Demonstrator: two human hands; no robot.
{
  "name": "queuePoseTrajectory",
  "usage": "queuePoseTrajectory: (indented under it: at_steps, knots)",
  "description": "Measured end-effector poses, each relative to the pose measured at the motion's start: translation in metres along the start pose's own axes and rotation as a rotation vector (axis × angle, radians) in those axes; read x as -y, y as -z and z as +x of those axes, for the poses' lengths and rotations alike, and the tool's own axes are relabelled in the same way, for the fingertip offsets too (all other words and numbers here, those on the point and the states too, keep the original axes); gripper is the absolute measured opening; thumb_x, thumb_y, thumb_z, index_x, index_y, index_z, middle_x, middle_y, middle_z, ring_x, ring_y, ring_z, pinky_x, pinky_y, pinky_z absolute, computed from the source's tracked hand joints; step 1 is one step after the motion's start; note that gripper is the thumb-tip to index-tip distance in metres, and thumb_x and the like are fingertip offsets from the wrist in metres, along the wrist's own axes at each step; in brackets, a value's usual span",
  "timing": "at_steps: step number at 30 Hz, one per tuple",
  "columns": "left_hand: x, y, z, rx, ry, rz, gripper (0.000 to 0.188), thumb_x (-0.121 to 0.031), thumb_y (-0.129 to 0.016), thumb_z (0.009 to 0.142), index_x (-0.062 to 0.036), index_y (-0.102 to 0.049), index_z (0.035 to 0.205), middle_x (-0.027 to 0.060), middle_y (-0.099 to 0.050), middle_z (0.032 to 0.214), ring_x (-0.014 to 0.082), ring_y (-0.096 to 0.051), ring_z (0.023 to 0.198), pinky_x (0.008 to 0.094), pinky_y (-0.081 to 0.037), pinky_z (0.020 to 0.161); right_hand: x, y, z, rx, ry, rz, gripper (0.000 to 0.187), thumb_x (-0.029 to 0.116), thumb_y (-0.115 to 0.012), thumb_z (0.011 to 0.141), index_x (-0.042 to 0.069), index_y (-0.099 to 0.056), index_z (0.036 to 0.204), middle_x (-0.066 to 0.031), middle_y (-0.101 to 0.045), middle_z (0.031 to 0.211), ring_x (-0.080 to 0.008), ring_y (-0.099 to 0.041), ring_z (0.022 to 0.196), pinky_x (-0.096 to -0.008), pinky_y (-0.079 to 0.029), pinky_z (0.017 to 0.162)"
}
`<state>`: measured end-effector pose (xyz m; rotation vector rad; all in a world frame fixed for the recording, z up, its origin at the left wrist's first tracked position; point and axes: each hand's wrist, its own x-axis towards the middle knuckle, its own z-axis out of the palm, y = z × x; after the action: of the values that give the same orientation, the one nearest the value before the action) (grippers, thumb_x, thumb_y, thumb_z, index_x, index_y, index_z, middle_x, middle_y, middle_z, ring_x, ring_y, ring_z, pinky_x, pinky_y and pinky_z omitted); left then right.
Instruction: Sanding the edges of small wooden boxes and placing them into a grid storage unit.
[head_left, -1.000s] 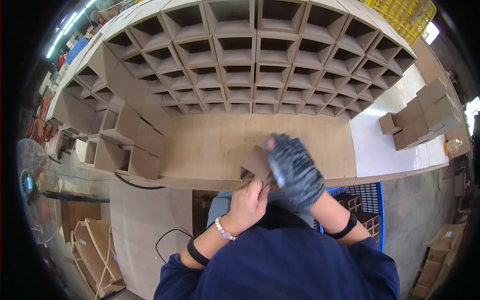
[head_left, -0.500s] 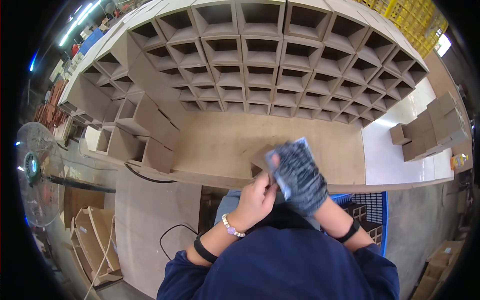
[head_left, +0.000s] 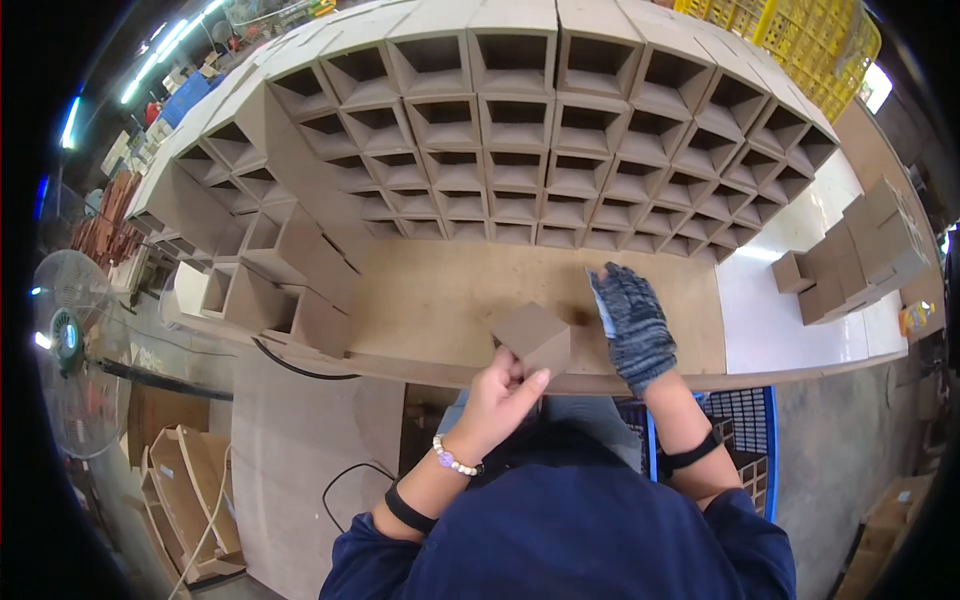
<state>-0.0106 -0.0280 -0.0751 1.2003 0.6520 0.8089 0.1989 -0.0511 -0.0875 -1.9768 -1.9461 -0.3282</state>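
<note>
My left hand (head_left: 503,393) is closed on a small brown box (head_left: 537,335), fingers and thumb at its near left side, just over the front edge of the wooden tabletop (head_left: 430,285). To its right, apart from the box, my right hand (head_left: 640,325) wears a grey knitted glove. It is closed on a thin, pale blue-white sheet (head_left: 603,303), which shows along the glove's left side; its exact kind is unclear.
A wall of stacked open boxes (head_left: 558,95) lines the back, and more boxes (head_left: 320,325) stand at the left. Several boxes (head_left: 840,265) sit on the white surface at the right. A blue crate (head_left: 772,450) is below the table's edge; a fan (head_left: 65,330) stands far left.
My right hand with the sheet has moved right, away from the box. My left hand has shifted slightly left and down; the box now shows more fully.
</note>
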Motion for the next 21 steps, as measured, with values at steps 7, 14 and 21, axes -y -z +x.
queuePoseTrajectory:
  at_steps: [7,14,21]
  knots:
    - [-0.006,0.010,0.011,-0.059,-0.144,0.070,0.021,-0.011,-0.054,0.088,0.0053,-0.053,0.100,0.0033,-0.062,0.078,0.0139,-0.057,0.071,0.0276,-0.044,0.063,0.010,0.016,-0.015,-0.209,-0.360,0.526,0.066,-0.007,-0.048,0.072,0.000,-0.032,0.135,-0.0221,-0.037,0.136,-0.0348,-0.038,0.125,-0.0332,-0.034,0.101]
    - [0.018,0.006,0.007,0.030,-0.614,0.845,0.033,-0.001,-0.058,0.073,0.0059,-0.046,0.103,0.0185,-0.057,0.074,0.0364,-0.056,0.068,0.0427,-0.046,0.060,0.075,0.047,0.003,-0.077,0.228,0.293,0.045,0.014,-0.055,0.074,-0.002,-0.052,0.117,-0.0230,-0.050,0.120,-0.0328,-0.048,0.114,-0.0461,-0.035,0.098]
    - [0.014,-0.004,0.001,0.007,-0.491,0.973,0.025,-0.003,-0.059,0.075,0.0044,-0.050,0.097,0.0185,-0.057,0.068,0.0359,-0.058,0.068,0.0420,-0.048,0.066,0.022,-0.022,-0.002,-0.119,-0.004,0.034,0.033,0.018,-0.050,0.076,0.006,-0.058,0.106,-0.0166,-0.059,0.108,-0.0297,-0.055,0.101,-0.0424,-0.041,0.090]
